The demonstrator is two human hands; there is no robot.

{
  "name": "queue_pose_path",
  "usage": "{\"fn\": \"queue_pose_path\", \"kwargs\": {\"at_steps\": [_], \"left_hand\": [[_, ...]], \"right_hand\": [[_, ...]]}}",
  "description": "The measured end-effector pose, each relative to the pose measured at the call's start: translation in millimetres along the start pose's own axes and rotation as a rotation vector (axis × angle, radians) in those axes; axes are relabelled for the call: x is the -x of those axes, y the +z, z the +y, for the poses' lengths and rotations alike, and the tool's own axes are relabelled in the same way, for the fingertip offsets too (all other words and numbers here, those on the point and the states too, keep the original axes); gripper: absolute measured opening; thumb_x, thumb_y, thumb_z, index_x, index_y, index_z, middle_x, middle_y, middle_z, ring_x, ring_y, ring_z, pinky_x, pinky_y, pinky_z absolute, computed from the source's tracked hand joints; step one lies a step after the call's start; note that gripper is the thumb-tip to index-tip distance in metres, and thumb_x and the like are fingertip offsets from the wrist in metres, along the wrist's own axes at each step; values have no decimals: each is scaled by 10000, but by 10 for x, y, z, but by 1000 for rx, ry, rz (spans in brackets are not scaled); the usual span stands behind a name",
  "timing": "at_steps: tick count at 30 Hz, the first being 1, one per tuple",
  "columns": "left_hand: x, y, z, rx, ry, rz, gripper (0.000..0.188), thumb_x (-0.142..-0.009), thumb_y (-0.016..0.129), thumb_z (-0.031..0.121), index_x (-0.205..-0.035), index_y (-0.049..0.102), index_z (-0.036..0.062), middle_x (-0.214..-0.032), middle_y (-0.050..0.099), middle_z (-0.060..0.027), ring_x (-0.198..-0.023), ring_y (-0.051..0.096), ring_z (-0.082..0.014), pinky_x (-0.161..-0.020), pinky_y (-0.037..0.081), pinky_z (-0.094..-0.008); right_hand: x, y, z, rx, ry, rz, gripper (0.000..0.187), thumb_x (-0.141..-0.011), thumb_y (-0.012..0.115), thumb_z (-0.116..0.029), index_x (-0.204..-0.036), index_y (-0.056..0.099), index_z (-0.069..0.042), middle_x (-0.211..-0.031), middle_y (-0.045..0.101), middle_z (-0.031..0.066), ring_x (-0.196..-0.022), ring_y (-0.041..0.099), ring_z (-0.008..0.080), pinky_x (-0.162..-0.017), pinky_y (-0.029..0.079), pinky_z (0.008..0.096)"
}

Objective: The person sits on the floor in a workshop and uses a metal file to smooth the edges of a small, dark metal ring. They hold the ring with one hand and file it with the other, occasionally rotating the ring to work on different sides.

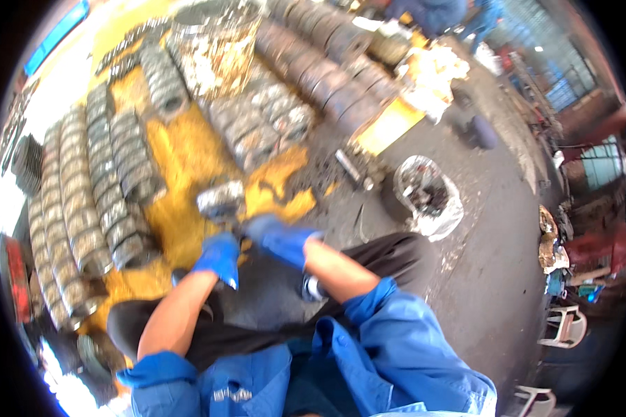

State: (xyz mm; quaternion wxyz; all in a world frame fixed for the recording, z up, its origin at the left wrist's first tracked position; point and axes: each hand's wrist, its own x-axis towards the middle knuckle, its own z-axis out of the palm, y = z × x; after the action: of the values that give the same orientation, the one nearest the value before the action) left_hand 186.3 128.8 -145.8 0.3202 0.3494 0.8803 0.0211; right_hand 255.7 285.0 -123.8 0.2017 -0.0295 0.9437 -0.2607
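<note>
In the head view, my blue-gloved left hand [219, 256] and blue-gloved right hand [277, 238] are close together; blur means I cannot tell how the fingers grip. Just beyond them is a short, rounded, silvery-grey metal piece [221, 199], beside yellow-coloured floor [181, 147].

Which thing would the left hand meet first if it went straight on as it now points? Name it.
Probably the grey cylinder just ahead of the left hand; blur and unclear depth hide the gap and anything small in it.
</note>
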Motion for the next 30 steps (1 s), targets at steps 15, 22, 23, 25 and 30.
{"fn": "queue_pose_path", "kwargs": {"at_steps": [15,22,23,25,30], "left_hand": [[296,-627,194,209,222,596,319,-833,615,305,-1034,706,74,-955,690,-191,-861,681,-319,-797,523,-417],[103,-881,-543,1003,43,528,228,-877,629,211,-976,687,15,-867,710,-116,-759,674,-250,-676,523,-366],[47,-856,-540,1185,-53,423,243,-903,605,218,-1012,668,10,-865,704,-98,-766,676,-231,-669,527,-358],[-71,-732,-528,1579,-157,187,289,-934,564,285,-1073,645,45,-875,697,-63,-791,664,-194,-654,510,-335],[-555,202,-1082,2186,201,-472,424,-944,481,502,-1167,592,158,-1022,654,-27,-957,581,-175,-788,442,-331]], "right_hand": [[486,-854,-49,316,118,140,191,-797,617,-136,-966,684,-77,-893,681,164,-828,675,328,-673,522,412],[662,-1722,-15,-717,129,540,283,-919,581,-247,-1134,620,-68,-840,709,92,-668,672,197,-550,530,320],[690,-1777,30,-1032,73,588,293,-940,568,-279,-1129,618,-60,-821,708,91,-638,666,176,-524,527,303],[769,-1873,63,-1351,-39,584,323,-971,528,-328,-1095,622,-45,-834,705,99,-616,656,151,-481,522,282],[492,-1959,-28,-1641,-34,640,319,-970,535,-310,-1125,582,-36,-877,696,133,-598,653,174,-456,530,299]]}}
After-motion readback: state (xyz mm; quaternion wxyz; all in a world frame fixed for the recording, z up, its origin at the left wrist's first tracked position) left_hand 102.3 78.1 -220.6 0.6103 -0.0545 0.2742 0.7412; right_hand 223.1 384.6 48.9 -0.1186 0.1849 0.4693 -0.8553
